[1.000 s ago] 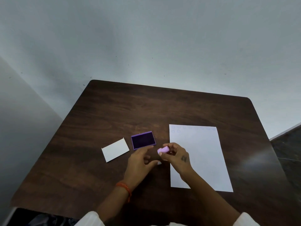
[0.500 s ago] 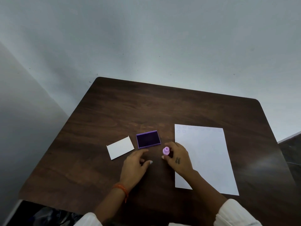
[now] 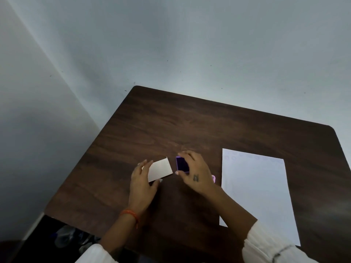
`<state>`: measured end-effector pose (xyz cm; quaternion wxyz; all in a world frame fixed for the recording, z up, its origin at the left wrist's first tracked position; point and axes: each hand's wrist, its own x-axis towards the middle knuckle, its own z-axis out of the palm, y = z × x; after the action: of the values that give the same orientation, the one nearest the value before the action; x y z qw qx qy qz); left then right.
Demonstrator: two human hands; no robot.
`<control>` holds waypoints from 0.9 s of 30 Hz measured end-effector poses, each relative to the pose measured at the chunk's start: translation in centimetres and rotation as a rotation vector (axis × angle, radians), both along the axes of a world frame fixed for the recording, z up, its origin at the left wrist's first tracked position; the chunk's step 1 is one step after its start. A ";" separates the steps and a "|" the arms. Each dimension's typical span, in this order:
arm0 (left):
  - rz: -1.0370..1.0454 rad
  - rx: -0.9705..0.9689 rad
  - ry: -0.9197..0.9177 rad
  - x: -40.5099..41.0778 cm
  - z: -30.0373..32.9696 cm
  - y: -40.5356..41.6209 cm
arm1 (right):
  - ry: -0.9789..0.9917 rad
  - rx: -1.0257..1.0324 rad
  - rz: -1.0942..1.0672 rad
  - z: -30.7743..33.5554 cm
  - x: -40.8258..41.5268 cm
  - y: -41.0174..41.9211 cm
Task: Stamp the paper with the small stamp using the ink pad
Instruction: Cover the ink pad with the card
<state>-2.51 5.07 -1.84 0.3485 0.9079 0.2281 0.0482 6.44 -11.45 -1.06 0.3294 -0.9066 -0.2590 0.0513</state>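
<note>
The paper lies flat on the dark wooden table, just to the outer side of the right hand. Faint round marks run along its far edge, too pale to read clearly; they look like stamp prints, so some stamping seems already done. The rest of the sheet is blank.

The small stamp shows only as a pink sliver between the right hand and the sheet's near edge. It appears to be out of the hand, set on the table, though most of it is hidden behind the hand.

The right hand is spread in a loose claw over the purple ink pad, fingertips on its far edge and thumb at its near edge. Whether it is gripping or only touching the pad I cannot tell. The left hand lies open over the near corner of the white lid, fingers along its outer edge and thumb tip by its near edge; a firm hold is not clear. The lid sits just beside the pad, with a thin strip of table between them.

My reading: the pad is being steadied or closed, and any further inking and pressing is still to come.

Room is generous ahead of both hands. The left table edge is not far beyond the left hand, and the sheet crowds the right hand's outer side
</note>
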 end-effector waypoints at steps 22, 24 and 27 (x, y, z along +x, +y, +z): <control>-0.262 0.088 0.020 1.7 -0.8 1.4 | 0.002 -0.244 0.257 -1.1 1.7 1.3; -0.297 0.088 -0.001 2.6 -0.2 0.3 | 0.001 -0.215 0.211 -0.5 2.2 -0.2; -0.352 0.075 -0.003 4.0 0.3 -1.2 | 0.049 -0.211 0.131 -0.1 2.7 -2.1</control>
<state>1.48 3.87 -1.56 0.3177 0.9461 0.0632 -0.0036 9.16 -13.51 -1.16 0.2344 -0.9158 -0.3026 0.1218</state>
